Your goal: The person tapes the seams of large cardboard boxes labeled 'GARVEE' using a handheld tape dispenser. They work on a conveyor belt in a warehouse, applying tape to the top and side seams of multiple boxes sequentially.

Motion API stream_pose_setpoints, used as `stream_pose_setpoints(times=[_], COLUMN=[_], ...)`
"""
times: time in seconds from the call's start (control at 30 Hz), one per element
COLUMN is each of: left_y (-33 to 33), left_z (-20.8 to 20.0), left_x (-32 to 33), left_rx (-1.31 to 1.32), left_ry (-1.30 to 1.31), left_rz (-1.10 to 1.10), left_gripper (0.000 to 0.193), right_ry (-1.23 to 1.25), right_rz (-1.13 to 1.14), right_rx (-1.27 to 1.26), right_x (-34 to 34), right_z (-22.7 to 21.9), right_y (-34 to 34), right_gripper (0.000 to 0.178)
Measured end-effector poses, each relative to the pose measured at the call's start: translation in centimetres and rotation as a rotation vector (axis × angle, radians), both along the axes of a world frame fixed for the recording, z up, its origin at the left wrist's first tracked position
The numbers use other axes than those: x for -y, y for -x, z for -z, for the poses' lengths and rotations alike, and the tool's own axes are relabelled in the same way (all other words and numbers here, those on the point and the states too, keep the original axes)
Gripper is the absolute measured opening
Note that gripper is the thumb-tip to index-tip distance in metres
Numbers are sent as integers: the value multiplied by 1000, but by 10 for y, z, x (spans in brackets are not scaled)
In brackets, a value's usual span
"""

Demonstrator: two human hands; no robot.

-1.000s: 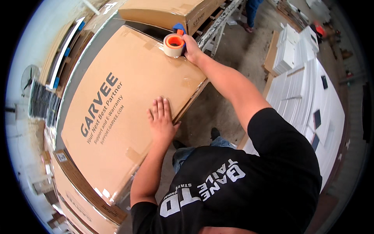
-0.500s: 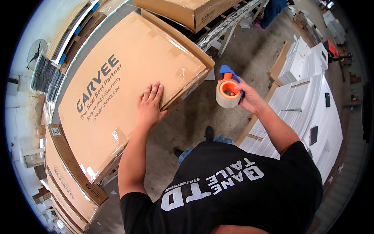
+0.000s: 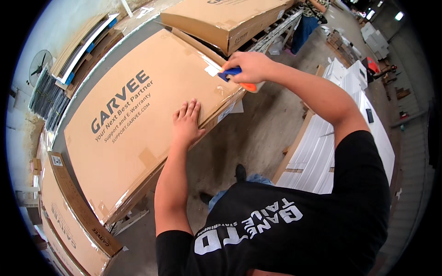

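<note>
Right grip: the right hand (image 3: 251, 68) is clenched around a tape dispenser (image 3: 239, 78) with a blue handle and orange body, its arm stretched forward over the floor, wrist bent down.
Left grip: the left hand (image 3: 186, 122) grasps nothing; it lies flat, fingers together and pointing away, forearm straight.
Large carton (image 3: 138, 115): long brown cardboard box with dark print, resting tilted on other cartons; the left palm presses on its top near the near long edge.
Dispenser place: touching the carton's far right corner, at a strip of clear tape (image 3: 212, 69).
Second carton (image 3: 225, 18): just beyond that corner.
White panels (image 3: 322, 156): stacked on the floor, under the right arm.
</note>
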State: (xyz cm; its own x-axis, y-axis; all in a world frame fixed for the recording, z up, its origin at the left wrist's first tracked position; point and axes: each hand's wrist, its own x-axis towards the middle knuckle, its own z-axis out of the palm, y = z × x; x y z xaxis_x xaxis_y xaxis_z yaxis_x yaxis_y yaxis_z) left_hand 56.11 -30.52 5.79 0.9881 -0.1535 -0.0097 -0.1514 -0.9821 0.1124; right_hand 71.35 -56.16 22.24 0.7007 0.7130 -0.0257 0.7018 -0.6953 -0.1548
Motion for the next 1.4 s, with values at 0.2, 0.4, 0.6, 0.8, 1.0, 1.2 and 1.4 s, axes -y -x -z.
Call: stream_pose_setpoints(times=[0.2, 0.4, 0.6, 0.8, 1.0, 1.2, 1.4], left_y=[0, 4, 0, 26, 160, 185, 185], left_z=[3, 3, 6, 5, -35, -28, -13], left_x=[-6, -7, -3, -23, -137, -173, -188], left_rx=[8, 8, 21, 26, -214, -101, 30], left_ry=[20, 61, 28, 101, -184, -222, -172], left_rz=[32, 14, 49, -29, -297, -172, -50], left_gripper=[106, 103, 103, 112, 121, 107, 99], right_ry=[-45, 39, 701, 128, -173, -211, -50], right_rz=[73, 120, 111, 290, 94, -34, -73], right_rx=[-179, -188, -218, -439, -394, -267, -205], right_x=[21, 62, 21, 16, -8, -121, -209], right_z=[90, 129, 245, 212, 110, 2, -23], right_y=[17, 70, 56, 137, 189, 196, 207], right_gripper=[49, 42, 34, 55, 50, 50, 52])
